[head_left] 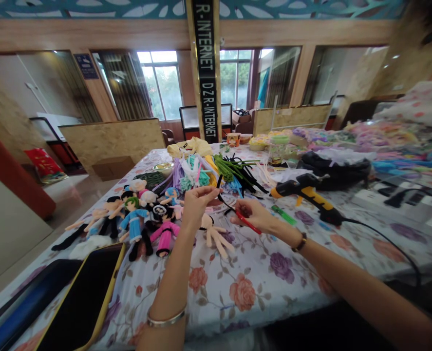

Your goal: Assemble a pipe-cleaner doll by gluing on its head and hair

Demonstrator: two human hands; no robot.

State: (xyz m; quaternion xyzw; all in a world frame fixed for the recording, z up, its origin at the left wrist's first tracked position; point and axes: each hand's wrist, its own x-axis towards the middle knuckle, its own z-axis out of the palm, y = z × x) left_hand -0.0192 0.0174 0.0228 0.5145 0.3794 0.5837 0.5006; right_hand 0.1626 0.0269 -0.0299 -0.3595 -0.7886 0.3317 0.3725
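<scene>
In the middle of the head view, my left hand (200, 202) pinches a short black pipe cleaner (220, 182) between thumb and fingertips. Facing it, my right hand (254, 214) is closed around red-handled scissors (249, 224), whose thin dark end points toward the left fingertips. Whether the blades touch the pipe cleaner is too small to tell. Below and between the hands lies a beige pipe-cleaner figure (216, 235) with spread limbs. Several finished dolls lie left of my left hand, among them a blue-dressed doll (133, 219) and a pink-dressed doll (164, 236).
A yellow-black glue gun (310, 195) with a cord lies right of my right hand, near a green lighter-like piece (283, 214). Behind are bundled green pipe cleaners (234, 168) and a black bag (334, 168). A yellow-cased phone (86, 297) rests front left on the flowered tablecloth (216, 302).
</scene>
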